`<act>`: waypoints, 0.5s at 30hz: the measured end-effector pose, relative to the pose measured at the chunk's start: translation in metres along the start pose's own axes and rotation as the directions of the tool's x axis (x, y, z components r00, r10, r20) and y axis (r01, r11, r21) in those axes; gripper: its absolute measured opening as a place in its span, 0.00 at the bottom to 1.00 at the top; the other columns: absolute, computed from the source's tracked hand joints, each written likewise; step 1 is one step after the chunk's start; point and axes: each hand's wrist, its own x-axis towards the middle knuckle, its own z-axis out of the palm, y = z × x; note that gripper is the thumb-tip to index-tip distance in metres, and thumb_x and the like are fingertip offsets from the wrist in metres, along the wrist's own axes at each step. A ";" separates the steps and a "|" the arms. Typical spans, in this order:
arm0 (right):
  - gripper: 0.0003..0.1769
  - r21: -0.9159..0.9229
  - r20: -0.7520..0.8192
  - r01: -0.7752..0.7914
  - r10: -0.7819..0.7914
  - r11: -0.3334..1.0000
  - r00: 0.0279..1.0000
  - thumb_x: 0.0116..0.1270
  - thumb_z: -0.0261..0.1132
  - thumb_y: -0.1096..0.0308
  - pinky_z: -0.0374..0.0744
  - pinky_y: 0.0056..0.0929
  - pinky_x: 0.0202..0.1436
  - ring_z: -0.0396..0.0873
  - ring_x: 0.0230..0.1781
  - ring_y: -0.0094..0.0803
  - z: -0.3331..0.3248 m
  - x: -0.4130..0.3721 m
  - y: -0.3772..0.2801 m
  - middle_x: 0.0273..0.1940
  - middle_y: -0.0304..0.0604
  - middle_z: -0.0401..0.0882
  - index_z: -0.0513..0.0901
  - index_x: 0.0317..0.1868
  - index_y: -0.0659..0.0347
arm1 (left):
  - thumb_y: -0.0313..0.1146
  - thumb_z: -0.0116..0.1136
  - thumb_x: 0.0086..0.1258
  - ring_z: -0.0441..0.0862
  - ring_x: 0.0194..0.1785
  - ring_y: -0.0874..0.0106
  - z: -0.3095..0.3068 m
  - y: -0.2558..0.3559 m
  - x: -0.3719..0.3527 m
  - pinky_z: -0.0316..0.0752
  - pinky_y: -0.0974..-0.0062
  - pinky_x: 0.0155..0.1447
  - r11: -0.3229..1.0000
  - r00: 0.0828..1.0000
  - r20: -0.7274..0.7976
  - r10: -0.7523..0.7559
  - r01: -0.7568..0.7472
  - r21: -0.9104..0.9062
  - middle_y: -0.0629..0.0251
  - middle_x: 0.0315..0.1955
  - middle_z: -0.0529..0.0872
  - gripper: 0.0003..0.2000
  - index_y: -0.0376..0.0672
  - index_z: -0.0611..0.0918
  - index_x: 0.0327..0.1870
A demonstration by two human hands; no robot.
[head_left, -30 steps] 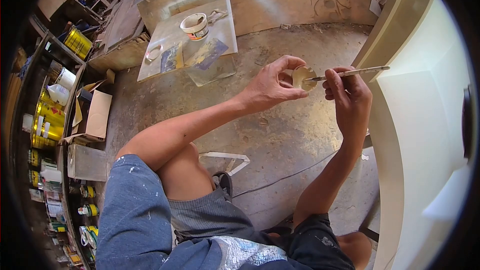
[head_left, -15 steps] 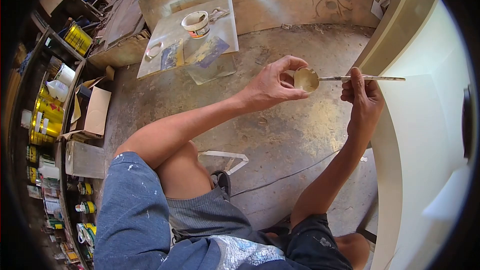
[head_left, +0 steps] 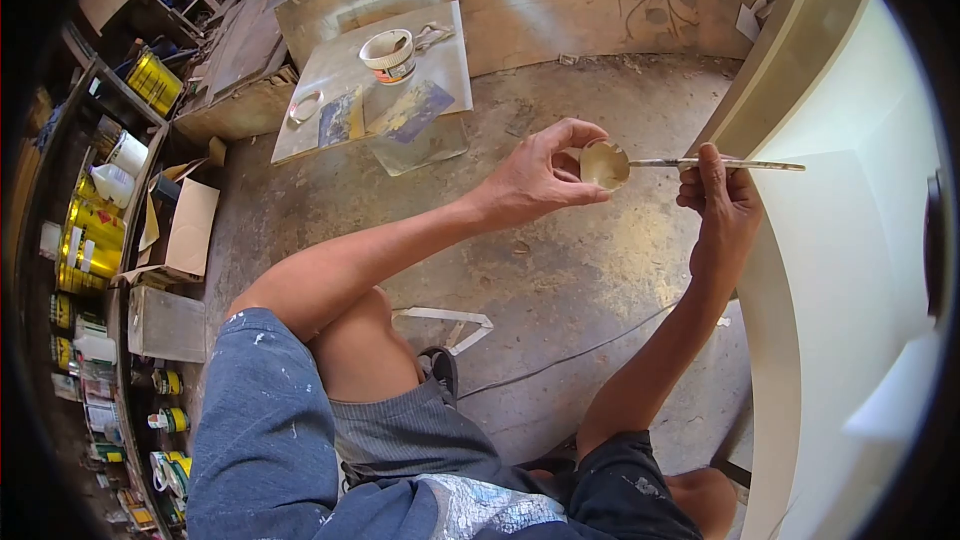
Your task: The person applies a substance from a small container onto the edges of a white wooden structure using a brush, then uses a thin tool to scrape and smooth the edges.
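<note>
At the far left, a shelf point(head_left: 122, 340) held paint cans, among them a large yellow can point(head_left: 92, 230), and a white jug point(head_left: 113, 183). Just right of it stood an open cardboard box point(head_left: 192, 225), with a grey box point(head_left: 165, 325) below it in the view.

Farther right, a low desk point(head_left: 330, 60) carried a pale ring point(head_left: 306, 107), two stained blue-and-yellow sheets point(head_left: 415, 110), a white tub point(head_left: 388, 55) and a crumpled scrap point(head_left: 433, 35) just beside the tub. On the floor point(head_left: 560, 270), a white angled strip point(head_left: 440, 313) lay near the person's foot, and a dark cable point(head_left: 540, 368) ran off to the right.

The left hand point(head_left: 530, 178) was raised above the floor, right of the desk in the view, its thumb and forefinger pinching a small round cup point(head_left: 605, 167) by its edge. The cup was tilted so that its pale inside showed.

Right of the cup, the right hand point(head_left: 725, 200) gripped a thin brush point(head_left: 775, 166), the thumb pressing it against the bent fingers. The brush lay nearly level, its front end at the cup's right rim; whether they touched could not be told. A pale curved panel point(head_left: 775, 360) stood at the far right, near the right forearm.
</note>
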 end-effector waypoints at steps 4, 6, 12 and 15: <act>0.16 0.019 0.038 0.005 -0.006 1.000 0.999 0.72 0.71 0.58 0.82 0.23 0.32 0.81 0.26 0.23 -0.001 0.000 0.001 0.28 0.41 0.84 0.86 0.39 0.66 | 0.37 0.76 0.65 0.82 0.55 0.73 0.000 -0.001 0.001 0.80 0.73 0.64 0.999 1.000 0.012 -0.011 0.011 -0.035 0.61 0.60 0.79 0.34 0.38 0.72 0.69; 0.15 0.007 0.028 0.006 -0.007 1.000 1.000 0.73 0.71 0.59 0.83 0.24 0.32 0.82 0.27 0.24 -0.005 0.002 0.004 0.29 0.42 0.85 0.86 0.40 0.66 | 0.35 0.75 0.65 0.82 0.54 0.74 0.000 -0.002 0.001 0.81 0.74 0.63 0.999 1.000 0.010 -0.016 0.016 -0.046 0.61 0.60 0.79 0.33 0.38 0.72 0.69; 0.13 0.066 0.115 0.008 -0.015 0.998 0.993 0.74 0.69 0.62 0.84 0.25 0.36 0.83 0.29 0.25 -0.008 -0.001 0.004 0.31 0.43 0.85 0.85 0.44 0.67 | 0.32 0.75 0.65 0.82 0.54 0.75 0.002 -0.009 0.003 0.81 0.77 0.57 0.995 0.999 0.002 -0.032 0.032 -0.091 0.62 0.58 0.80 0.33 0.37 0.72 0.70; 0.12 0.074 0.195 -0.006 -0.009 0.997 0.981 0.75 0.67 0.65 0.83 0.24 0.37 0.83 0.30 0.24 -0.013 0.003 0.010 0.31 0.42 0.85 0.85 0.44 0.67 | 0.29 0.74 0.66 0.81 0.56 0.76 0.001 -0.004 0.004 0.79 0.77 0.57 0.990 0.996 0.011 -0.094 0.094 -0.108 0.64 0.59 0.80 0.32 0.38 0.72 0.69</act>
